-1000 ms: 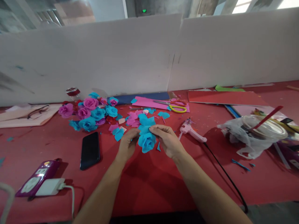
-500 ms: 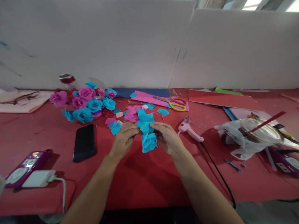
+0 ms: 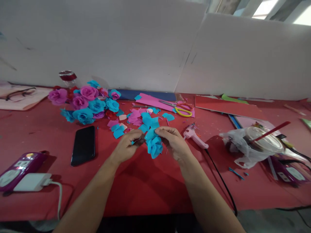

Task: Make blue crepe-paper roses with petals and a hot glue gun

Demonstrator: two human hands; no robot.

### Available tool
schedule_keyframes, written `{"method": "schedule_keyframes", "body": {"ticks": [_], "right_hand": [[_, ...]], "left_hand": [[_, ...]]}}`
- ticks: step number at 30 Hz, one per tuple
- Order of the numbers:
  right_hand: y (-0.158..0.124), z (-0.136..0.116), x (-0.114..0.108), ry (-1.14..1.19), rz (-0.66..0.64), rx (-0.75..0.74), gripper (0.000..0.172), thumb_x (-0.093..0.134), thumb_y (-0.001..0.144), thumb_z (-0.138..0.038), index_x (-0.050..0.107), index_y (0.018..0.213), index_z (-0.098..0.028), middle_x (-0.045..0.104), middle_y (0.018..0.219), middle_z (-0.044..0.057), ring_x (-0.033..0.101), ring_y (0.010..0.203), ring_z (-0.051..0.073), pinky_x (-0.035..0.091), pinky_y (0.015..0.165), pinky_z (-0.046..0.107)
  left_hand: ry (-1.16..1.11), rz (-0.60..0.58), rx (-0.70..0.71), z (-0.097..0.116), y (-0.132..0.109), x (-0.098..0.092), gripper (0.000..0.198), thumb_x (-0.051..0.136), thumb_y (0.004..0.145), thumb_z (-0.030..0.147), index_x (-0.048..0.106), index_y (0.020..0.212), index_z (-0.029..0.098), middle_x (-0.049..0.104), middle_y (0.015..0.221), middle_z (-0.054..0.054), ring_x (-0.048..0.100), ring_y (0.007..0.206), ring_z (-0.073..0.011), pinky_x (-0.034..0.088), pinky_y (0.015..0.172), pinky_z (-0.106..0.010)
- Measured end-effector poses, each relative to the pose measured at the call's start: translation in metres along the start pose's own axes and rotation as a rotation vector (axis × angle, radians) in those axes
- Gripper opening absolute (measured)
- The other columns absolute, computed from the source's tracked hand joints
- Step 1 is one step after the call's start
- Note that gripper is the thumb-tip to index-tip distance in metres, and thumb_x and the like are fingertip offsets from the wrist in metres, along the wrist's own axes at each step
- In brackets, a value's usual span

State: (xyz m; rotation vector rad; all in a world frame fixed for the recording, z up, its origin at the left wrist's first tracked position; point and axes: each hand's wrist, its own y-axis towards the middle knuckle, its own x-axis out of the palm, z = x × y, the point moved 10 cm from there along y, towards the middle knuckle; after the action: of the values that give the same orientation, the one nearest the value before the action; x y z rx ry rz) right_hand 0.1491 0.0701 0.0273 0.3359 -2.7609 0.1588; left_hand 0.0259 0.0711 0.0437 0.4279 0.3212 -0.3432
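Blue paper rose [image 3: 155, 147] with ruffled layers hangs between my hands, raised over the matte red tabletop [image 3: 148, 194]. A second ago its curled heart faced me more squarely; it has since turned, as far as I can make out, and shows more of its folded side. To my eye, that brings the outer layers within easier reach of my fingers. My right hand [image 3: 173, 141] pinches a smooth, flat blue paper petal [image 3: 151, 133] at the top of the bloom, thumb and finger pressed together. My left hand [image 3: 126, 145] is curled just beside the rose — whether it grips a stem there, I cannot tell.

The paper looks thin and slightly crinkled, stiff enough to keep a cupped edge, and I'd expect it to crease under a hard pinch. Beyond my hands lies a loose scatter of cut magenta paper petals [image 3: 135, 117], flat and rounded. The full cluster of pink, red and blue paper roses [image 3: 84, 115] sits further left — all tight spirals and flared rims — while the pale pink plastic glue gun [image 3: 198, 138] rests to the right.
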Motion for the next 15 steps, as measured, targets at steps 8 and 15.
{"method": "schedule_keyframes", "body": {"ticks": [8, 15], "right_hand": [[0.001, 0.004, -0.001, 0.049, 0.027, 0.037, 0.021, 0.073, 0.069, -0.035, 0.066, 0.062, -0.016, 0.057, 0.052, -0.003, 0.048, 0.045, 0.008, 0.036, 0.044, 0.022], [0.001, 0.003, 0.0, 0.076, 0.027, 0.032, 0.022, 0.075, 0.066, -0.035, 0.065, 0.059, -0.016, 0.057, 0.055, -0.003, 0.048, 0.049, 0.008, 0.038, 0.047, 0.021]], "left_hand": [[-0.033, -0.001, -0.01, -0.001, 0.0, 0.0, 0.02, 0.057, 0.079, 0.017, 0.061, 0.059, 0.019, 0.056, 0.062, -0.001, 0.048, 0.063, -0.0149, 0.036, 0.063, -0.026], [-0.11, -0.008, -0.073, -0.014, -0.001, 0.001, 0.016, 0.057, 0.079, 0.019, 0.065, 0.065, 0.019, 0.059, 0.067, -0.002, 0.051, 0.066, -0.0155, 0.038, 0.063, -0.026]]}}
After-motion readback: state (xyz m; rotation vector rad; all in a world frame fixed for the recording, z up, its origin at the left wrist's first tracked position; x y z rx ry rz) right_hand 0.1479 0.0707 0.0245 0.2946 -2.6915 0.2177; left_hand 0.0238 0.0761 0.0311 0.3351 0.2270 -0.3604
